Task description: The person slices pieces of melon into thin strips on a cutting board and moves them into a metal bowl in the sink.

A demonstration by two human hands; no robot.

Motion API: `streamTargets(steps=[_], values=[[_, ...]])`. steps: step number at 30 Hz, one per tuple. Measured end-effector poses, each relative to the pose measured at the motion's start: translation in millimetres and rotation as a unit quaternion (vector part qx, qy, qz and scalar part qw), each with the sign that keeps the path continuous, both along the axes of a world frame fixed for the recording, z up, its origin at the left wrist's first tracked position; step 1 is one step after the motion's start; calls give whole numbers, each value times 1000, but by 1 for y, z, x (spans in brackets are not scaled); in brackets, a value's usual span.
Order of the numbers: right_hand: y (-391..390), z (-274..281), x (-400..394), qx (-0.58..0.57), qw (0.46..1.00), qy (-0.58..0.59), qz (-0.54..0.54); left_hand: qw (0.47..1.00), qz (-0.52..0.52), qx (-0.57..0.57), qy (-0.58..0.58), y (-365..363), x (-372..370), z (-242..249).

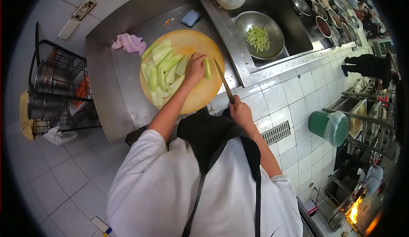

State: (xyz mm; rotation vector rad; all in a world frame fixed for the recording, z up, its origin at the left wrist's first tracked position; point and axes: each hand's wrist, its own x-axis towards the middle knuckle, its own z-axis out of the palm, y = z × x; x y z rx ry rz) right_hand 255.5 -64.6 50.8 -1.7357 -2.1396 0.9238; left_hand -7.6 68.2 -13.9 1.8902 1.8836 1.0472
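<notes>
My left hand [195,69] rests on the round wooden cutting board [191,96], fingers curled against a narrow pale green vegetable piece [207,68]. Wrapped around the handle of a long knife [223,78] is my right hand [242,112]. The knife's blade points away from me, along the board's right edge, just right of the piece and apart from it. Several long pale green vegetable slices [162,73], perhaps a peeled gourd, lie piled left of my left hand. My left fingertips are partly hidden.
A steel bowl [272,28] with cut green strips [258,38] sits in the sink [294,41] at right. A pink cloth [129,43] and blue sponge [190,18] lie on the steel counter [128,75]. A wire rack [64,77] stands left. Farther right are a green bin [319,124], flames [353,211] and another person [368,66].
</notes>
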Motion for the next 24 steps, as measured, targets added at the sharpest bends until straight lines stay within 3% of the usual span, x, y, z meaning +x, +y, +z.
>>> streamTargets(steps=[3,6,12,15,18,24], values=[[-3,3,-5,1,1000,20,10,975,68,-208,-26,-13,19,39],[-2,4,-9,8,999,32,14,980,105,-167,-21,-13,25,24],[8,19,-25,15,997,65,-29,939,123,-196,-256,-14,13,-5],[14,21,-34,20,997,71,-18,924,137,-208,-291,-18,18,-1],[17,14,-41,15,997,74,-22,954,107,-179,-215,-15,13,-23],[16,14,-47,-7,995,97,-31,946,122,-185,-238,-15,10,-26]])
